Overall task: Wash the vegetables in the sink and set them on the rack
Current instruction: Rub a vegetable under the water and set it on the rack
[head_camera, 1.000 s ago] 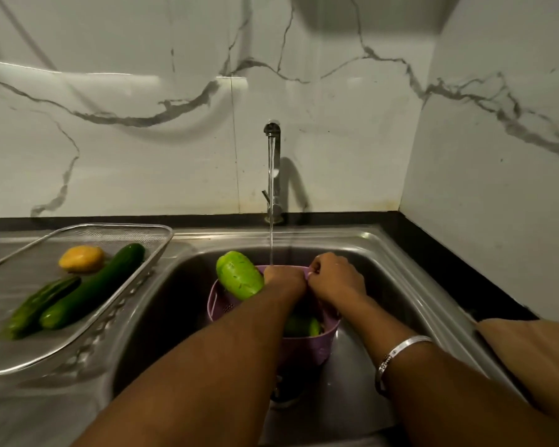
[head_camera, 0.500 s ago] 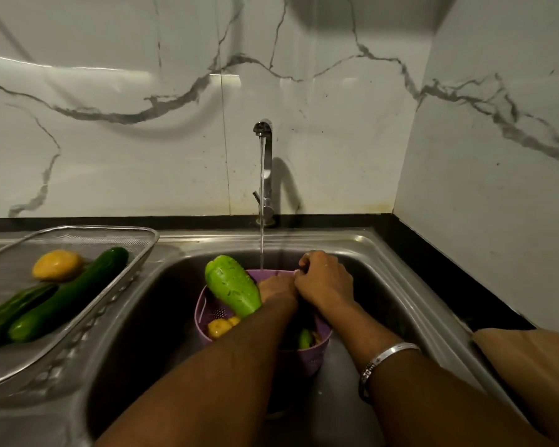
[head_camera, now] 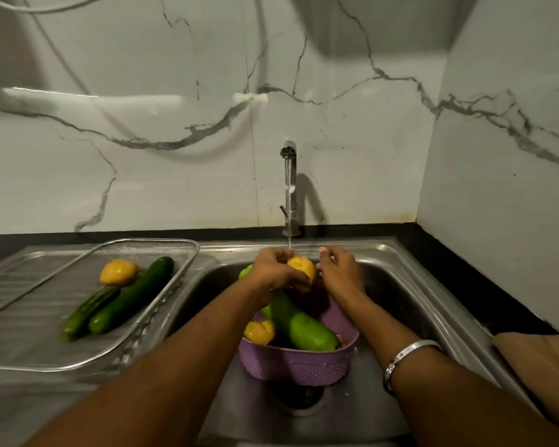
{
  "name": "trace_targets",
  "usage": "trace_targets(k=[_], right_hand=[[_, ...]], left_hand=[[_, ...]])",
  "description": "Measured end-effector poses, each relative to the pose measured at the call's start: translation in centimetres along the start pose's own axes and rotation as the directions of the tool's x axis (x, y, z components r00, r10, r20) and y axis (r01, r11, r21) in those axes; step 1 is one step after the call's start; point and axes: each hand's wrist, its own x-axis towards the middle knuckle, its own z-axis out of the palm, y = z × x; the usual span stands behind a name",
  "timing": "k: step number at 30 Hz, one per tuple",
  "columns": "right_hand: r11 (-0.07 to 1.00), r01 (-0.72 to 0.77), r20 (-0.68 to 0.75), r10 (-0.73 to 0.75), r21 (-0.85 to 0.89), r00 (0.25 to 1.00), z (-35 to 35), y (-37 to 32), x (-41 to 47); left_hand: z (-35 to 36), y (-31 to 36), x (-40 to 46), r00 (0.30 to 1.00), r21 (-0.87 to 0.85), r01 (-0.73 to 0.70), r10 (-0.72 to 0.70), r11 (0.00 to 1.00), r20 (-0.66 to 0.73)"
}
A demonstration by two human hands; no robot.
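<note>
Both hands are up under the thin stream of water [head_camera: 289, 240] that runs down from the tall shiny metal tap [head_camera: 289, 185] at the far side of the steel sink [head_camera: 410, 285]. The left hand [head_camera: 271, 269] has its fingers curled round a small round yellow vegetable [head_camera: 302, 267] and holds it in the water. The right hand [head_camera: 338, 269] is just to the right of it. Its fingers are bent and close to the yellow vegetable, but I cannot tell if they hold it or only touch it. A silver bangle [head_camera: 407, 356] sits on the right wrist.

Below the hands, nearer to us, a purple plastic strainer bowl with little holes [head_camera: 299, 362] stands in the sink over the dark drain hole [head_camera: 299, 396]. A big light green gourd [head_camera: 304, 327] lies slanted in it, with its near end on the rim. Another yellow vegetable [head_camera: 259, 331] sits in the bowl just left of the gourd.

On the left, a wire mesh metal rack [head_camera: 162, 304] rests on the ribbed steel drainboard [head_camera: 7, 285]. In it lie a long dark green cucumber [head_camera: 133, 295], a thinner dark green cucumber [head_camera: 89, 312] touching its left side, and one more yellow vegetable [head_camera: 118, 271] at their far end.

A white marble wall with grey lines [head_camera: 175, 156] stands behind the sink. A brown cloth [head_camera: 542, 366] lies at the near right.
</note>
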Motion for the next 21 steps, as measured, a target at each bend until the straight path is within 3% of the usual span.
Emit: trace_targets(k=[2, 4, 6, 9, 12, 15, 18, 21], right_hand=[[0.966, -0.164, 0.203, 0.123, 0.202, 0.972, 0.9, -1.3, -0.8], [0.872, -0.355, 0.390, 0.214, 0.337, 0.896, 1.4, -2.2, -1.6], [0.840, -0.399, 0.472, 0.202, 0.367, 0.859, 1.5, -2.8, -2.2], [0.867, -0.337, 0.432, 0.162, 0.368, 0.887, 1.6, -2.8, -2.9], [0.847, -0.349, 0.328, 0.222, 0.402, 0.918, 1.8, -2.7, -3.1], [0.821, -0.353, 0.310, 0.228, 0.449, 0.923, 1.7, -2.8, -2.9], [0.904, -0.265, 0.246, 0.188, 0.336, 0.951, 1.4, -2.8, -2.9], [0.955, -0.147, 0.093, 0.127, 0.257, 0.988, 1.9, -2.7, -2.4]], left_hand=[[-1.6, 0.5, -1.3, 0.999, -0.047, -0.051, 0.050, 0.998, -0.021], [-2.6, 0.2, -2.4, 0.994, -0.067, -0.106, 0.104, 0.992, -0.030], [-2.7, -0.8, -3.3, 0.989, -0.115, -0.142, 0.136, 0.983, -0.060], [-1.7, -2.7, -4.1, 0.977, -0.167, -0.198, 0.182, 0.966, -0.107], [-0.8, -3.5, -3.6, 0.955, -0.077, -0.291, 0.285, 0.954, -0.084], [-0.4, -3.5, -2.8, 0.923, 0.060, -0.375, 0.378, 0.925, -0.067], [-0.2, -4.0, -1.7, 0.911, 0.142, -0.389, 0.403, 0.910, -0.084], [0.2, -4.2, -0.9, 0.907, 0.210, -0.388, 0.412, 0.898, -0.086]])
